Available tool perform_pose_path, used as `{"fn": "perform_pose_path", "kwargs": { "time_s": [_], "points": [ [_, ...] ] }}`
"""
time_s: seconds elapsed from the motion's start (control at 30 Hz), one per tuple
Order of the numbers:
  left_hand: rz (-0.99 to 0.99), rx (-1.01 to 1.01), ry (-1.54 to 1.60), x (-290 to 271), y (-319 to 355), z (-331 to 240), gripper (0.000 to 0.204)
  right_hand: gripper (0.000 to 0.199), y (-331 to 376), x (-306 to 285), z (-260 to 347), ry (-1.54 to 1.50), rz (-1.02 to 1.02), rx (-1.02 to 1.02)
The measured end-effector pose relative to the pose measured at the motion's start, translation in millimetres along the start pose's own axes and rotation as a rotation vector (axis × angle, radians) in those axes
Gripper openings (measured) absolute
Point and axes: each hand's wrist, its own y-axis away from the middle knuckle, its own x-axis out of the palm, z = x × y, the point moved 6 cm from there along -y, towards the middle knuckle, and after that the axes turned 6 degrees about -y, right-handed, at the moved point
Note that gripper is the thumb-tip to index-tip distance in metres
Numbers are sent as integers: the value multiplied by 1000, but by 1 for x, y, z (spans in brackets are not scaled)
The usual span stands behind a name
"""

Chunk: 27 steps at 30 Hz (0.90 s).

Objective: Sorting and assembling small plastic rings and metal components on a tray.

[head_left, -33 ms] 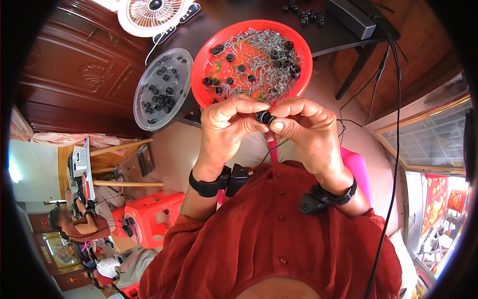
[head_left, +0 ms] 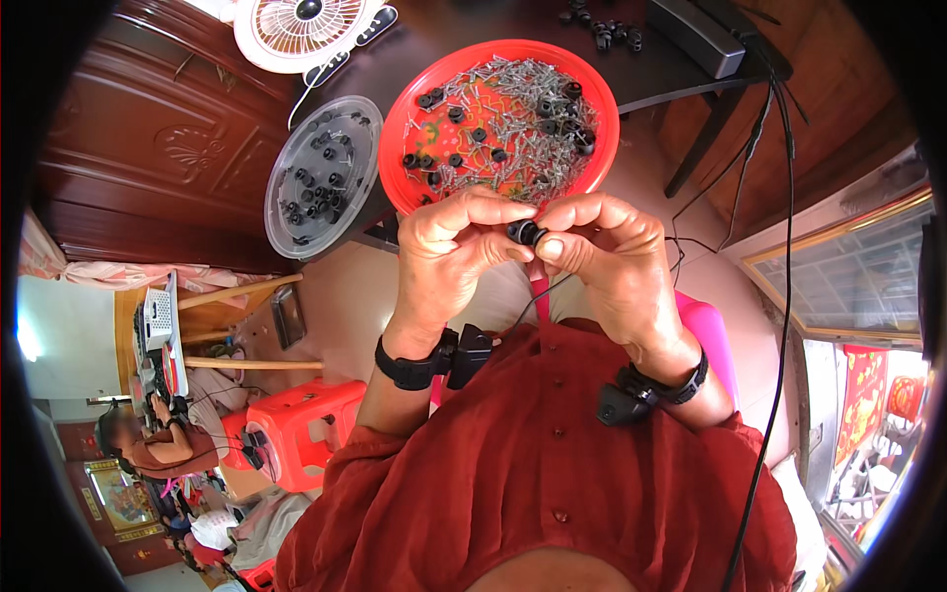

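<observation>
Between my two hands is a small black round part (head_left: 526, 232) with a ridged, stepped body and a pale ring on it. My left hand (head_left: 449, 247) pinches its left side with thumb and forefinger. My right hand (head_left: 617, 252) grips its right end the same way, the thumb lying along the near side. Just beyond my fingers is a round red tray (head_left: 401, 148), holding many loose silver screws or pins and several black round parts. Left of it, a clear round plastic lid or tray (head_left: 279, 197) carries several more black parts.
A dark table (head_left: 671, 69) bears the trays, a white fan (head_left: 286, 39), a long black box (head_left: 695, 39) and more black parts (head_left: 607, 35). Black cables (head_left: 786, 247) hang at the right. A red plastic stool (head_left: 316, 395) and another person (head_left: 163, 444) are at the left.
</observation>
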Motion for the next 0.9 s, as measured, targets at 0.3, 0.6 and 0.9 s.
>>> {"fn": "perform_pose_path", "kwargs": {
  "time_s": [0.3, 0.6, 0.9],
  "points": [
    [-56, 194, -193, -4, -1, -9, 31, 9, -4, 0, -5, -240, 9, 230],
    [21, 237, -282, -6, -3, -14, 29, 9, -6, 10, -25, -530, 109, 406],
    [-17, 304, -219, -4, -2, -14, 31, 15, -3, 18, -23, -529, 75, 273]
  ]
}}
